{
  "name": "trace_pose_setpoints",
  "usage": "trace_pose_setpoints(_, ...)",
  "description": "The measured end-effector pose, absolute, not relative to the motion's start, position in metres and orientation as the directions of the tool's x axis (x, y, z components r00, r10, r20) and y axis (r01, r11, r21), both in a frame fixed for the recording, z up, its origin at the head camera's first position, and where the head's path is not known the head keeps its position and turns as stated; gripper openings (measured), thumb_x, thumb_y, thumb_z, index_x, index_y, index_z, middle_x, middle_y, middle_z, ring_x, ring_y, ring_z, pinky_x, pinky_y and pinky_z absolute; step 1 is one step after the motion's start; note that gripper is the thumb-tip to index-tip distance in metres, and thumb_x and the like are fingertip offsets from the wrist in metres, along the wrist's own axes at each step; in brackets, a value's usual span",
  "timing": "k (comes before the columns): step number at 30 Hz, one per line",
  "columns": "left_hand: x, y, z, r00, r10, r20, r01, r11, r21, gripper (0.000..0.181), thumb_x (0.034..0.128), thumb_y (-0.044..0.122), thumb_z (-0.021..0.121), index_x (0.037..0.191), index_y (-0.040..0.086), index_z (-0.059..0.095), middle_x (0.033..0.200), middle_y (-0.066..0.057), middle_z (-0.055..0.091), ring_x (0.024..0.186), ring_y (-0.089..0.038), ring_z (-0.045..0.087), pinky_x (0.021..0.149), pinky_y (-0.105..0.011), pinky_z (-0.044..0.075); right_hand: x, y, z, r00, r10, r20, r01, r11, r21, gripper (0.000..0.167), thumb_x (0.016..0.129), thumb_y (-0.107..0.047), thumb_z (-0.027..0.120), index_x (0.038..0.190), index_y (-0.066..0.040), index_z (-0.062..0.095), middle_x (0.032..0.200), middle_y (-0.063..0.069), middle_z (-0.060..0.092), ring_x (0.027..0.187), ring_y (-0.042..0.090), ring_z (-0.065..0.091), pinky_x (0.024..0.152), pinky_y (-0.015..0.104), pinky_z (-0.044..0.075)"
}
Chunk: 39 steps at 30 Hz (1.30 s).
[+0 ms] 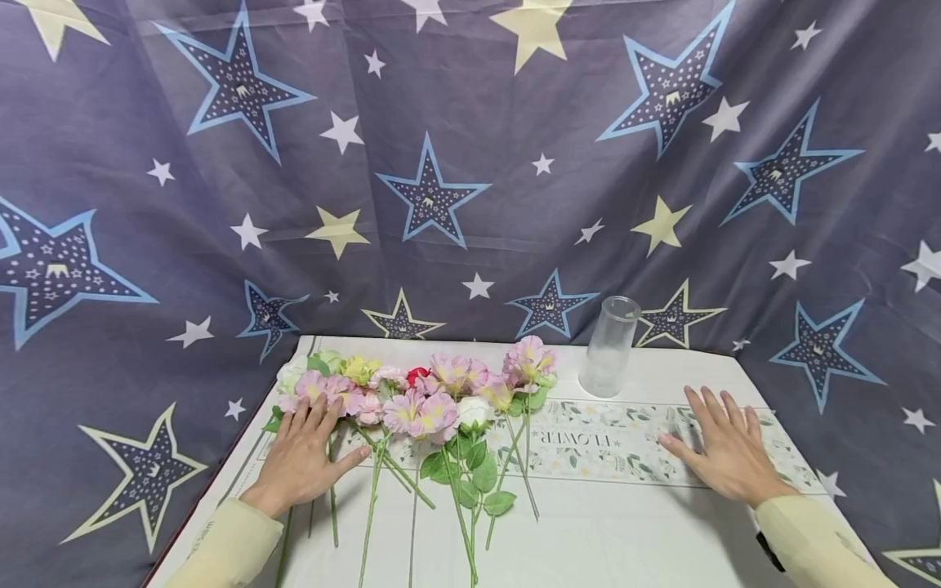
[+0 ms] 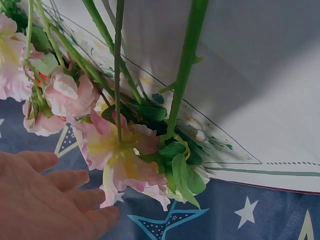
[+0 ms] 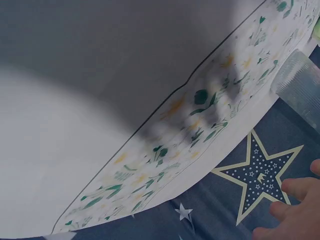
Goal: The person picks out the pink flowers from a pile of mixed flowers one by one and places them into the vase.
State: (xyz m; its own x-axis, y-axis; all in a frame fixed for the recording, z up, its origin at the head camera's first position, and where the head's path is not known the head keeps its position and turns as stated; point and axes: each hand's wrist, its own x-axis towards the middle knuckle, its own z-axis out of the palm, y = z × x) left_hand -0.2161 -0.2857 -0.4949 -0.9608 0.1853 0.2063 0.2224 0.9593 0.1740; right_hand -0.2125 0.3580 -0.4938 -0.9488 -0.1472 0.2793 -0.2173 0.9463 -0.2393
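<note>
Artificial flowers (image 1: pixel 422 415) with long green stems lie in a row across the left and middle of the table, their heads toward the back. Among them are pink-and-yellow blooms, a red rose (image 1: pixel 417 376) and a white rose (image 1: pixel 474 412). My left hand (image 1: pixel 303 457), palm down with fingers spread, is at the leftmost pink flowers (image 2: pixel 120 155); whether it touches them I cannot tell. On the right, my right hand (image 1: pixel 728 453) is spread over the printed band of the cloth and holds nothing. A clear ribbed glass vase (image 1: pixel 608 347) stands upright at the back, left of that hand.
The white tablecloth (image 1: pixel 588 531) carries a leafy printed band (image 1: pixel 610 445) with the word FLOWER, upside down in the head view. A dark curtain (image 1: pixel 500 220) with stars hangs right behind the table and at both sides.
</note>
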Motion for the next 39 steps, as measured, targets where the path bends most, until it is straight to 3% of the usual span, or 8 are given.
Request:
trace_pose_setpoints(24, -0.212, -0.282, -0.491, -0.954, 0.196, 0.228, 0.239, 0.954, 0.180, 0.103, 0.0898, 0.076, 0.055, 0.158, 0.002, 0.034, 0.161, -0.032, 0.028, 0.150, -0.055, 0.014, 0.118, -0.067, 0.011, -0.248, 0.316, -0.476, -0.961, -0.084, 0.263, -0.188, 0.897, -0.400, 0.102, 0.095, -0.066, 0.057, 0.164, -0.005, 0.013, 0.161, 0.034, 0.023, 0.147, 0.059, 0.011, 0.115, 0.072, -0.007)
trace_pose_setpoints(31, -0.211, -0.279, -0.488, -0.954, 0.201, 0.224, 0.242, 0.954, 0.175, 0.104, 0.0897, 0.076, 0.055, 0.159, 0.003, 0.032, 0.162, -0.031, 0.027, 0.150, -0.054, 0.014, 0.119, -0.066, 0.010, -0.267, 0.306, -0.474, -0.960, -0.031, 0.277, -0.151, 0.893, -0.425, 0.107, 0.093, -0.070, 0.056, 0.163, -0.002, 0.012, 0.160, 0.033, 0.025, 0.146, 0.059, 0.015, 0.115, 0.073, 0.002)
trace_pose_setpoints(39, -0.212, -0.278, -0.490, -0.955, 0.194, 0.223, 0.234, 0.958, 0.166, 0.106, 0.0889, 0.079, 0.053, 0.160, 0.003, 0.032, 0.162, -0.030, 0.026, 0.151, -0.054, 0.013, 0.119, -0.066, 0.010, -0.286, 0.293, -0.471, -0.948, 0.112, 0.299, -0.064, 0.851, -0.521, 0.117, 0.085, -0.076, 0.063, 0.162, -0.001, 0.014, 0.155, 0.037, 0.033, 0.141, 0.055, 0.031, 0.116, 0.067, 0.016)
